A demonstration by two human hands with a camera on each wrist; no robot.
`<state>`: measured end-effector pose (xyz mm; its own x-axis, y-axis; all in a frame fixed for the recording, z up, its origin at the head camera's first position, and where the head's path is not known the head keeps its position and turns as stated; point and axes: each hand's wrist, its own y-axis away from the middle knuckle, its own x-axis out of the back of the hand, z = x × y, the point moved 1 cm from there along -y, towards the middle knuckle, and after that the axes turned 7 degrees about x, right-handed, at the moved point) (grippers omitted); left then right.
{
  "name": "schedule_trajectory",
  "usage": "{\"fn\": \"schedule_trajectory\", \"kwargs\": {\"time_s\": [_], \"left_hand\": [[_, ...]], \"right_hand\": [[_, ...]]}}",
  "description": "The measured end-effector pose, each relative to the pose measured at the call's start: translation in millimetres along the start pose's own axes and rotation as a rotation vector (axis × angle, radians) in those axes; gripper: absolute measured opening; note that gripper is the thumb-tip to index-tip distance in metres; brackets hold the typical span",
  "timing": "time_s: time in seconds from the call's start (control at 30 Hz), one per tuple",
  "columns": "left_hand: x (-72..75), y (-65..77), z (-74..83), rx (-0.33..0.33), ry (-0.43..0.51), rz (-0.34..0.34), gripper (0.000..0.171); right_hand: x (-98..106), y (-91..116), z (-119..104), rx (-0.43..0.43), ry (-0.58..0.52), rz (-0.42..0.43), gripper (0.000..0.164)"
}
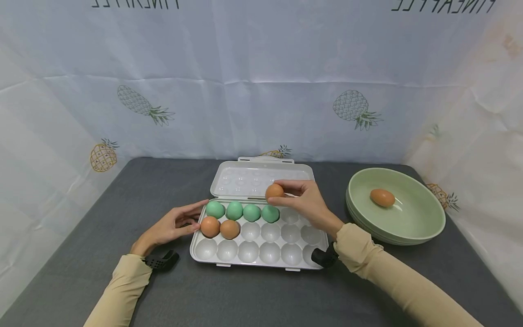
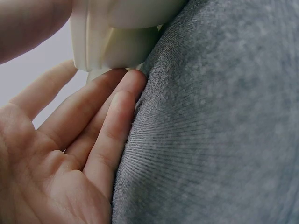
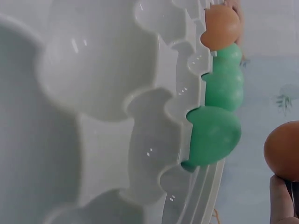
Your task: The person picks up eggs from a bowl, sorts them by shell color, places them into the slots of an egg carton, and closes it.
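Between the right hand's [image 1: 307, 202] thumb and fingers is a brown egg [image 1: 274, 192], pinched above the back row of a white egg tray [image 1: 249, 251]. In the right wrist view this egg [image 3: 285, 151] is apart from the tray. Several green eggs [image 1: 252, 213] sit in the back row, from the left end. Two brown eggs [image 1: 229, 229] lie in the left cups of the middle row. The left hand [image 1: 171, 225] touches the tray's left edge. Its fingers [image 2: 110, 126] are nearly straight against the side in the left wrist view, thumb above.
The tray's hinged lid [image 1: 245, 173] lies open at the back. To the right, stacked light-green bowls [image 1: 416, 218] hold one brown egg [image 1: 382, 198]. A dark grey cloth [image 1: 212, 295] covers the table, and a pineapple-print curtain [image 1: 245, 113] hangs behind it.
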<state>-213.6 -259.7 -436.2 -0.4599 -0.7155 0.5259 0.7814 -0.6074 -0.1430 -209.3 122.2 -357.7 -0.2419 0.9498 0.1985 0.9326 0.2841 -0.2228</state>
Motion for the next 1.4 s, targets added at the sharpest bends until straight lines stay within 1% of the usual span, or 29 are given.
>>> {"fn": "schedule_trajectory", "kwargs": {"time_s": [0.13, 0.37, 0.57, 0.83, 1.03, 1.23, 1.4], "left_hand": [[0.0, 0.0, -0.7, 0.007, 0.000, 0.003, 0.065], [-0.8, 0.0, -1.7, 0.011, -0.001, 0.007, 0.065], [0.4, 0.6, -2.1, 0.000, -0.001, 0.002, 0.065], [1.2, 0.4, -2.5, 0.007, 0.001, 0.003, 0.065], [1.0, 0.0, -2.2, -0.002, 0.006, -0.003, 0.065], [1.1, -0.1, -2.5, -0.009, 0.009, 0.000, 0.065], [1.0, 0.3, -3.0, -0.006, 0.008, -0.003, 0.065]], "right_hand": [[-7.6, -0.9, 1.6, -0.003, -0.021, -0.021, 0.052], [-22.9, 0.1, 3.5, 0.038, -0.039, -0.068, 0.049], [-36.1, 3.4, 3.6, 0.034, -0.073, -0.100, 0.051], [-51.0, 11.9, 7.6, 0.031, -0.124, -0.163, 0.052], [-59.6, 20.7, 17.4, 0.014, -0.071, -0.165, 0.049], [-66.0, 24.2, 26.6, 0.010, -0.039, -0.157, 0.047], [-69.9, 26.4, 30.2, 0.004, -0.015, -0.149, 0.047]]}}
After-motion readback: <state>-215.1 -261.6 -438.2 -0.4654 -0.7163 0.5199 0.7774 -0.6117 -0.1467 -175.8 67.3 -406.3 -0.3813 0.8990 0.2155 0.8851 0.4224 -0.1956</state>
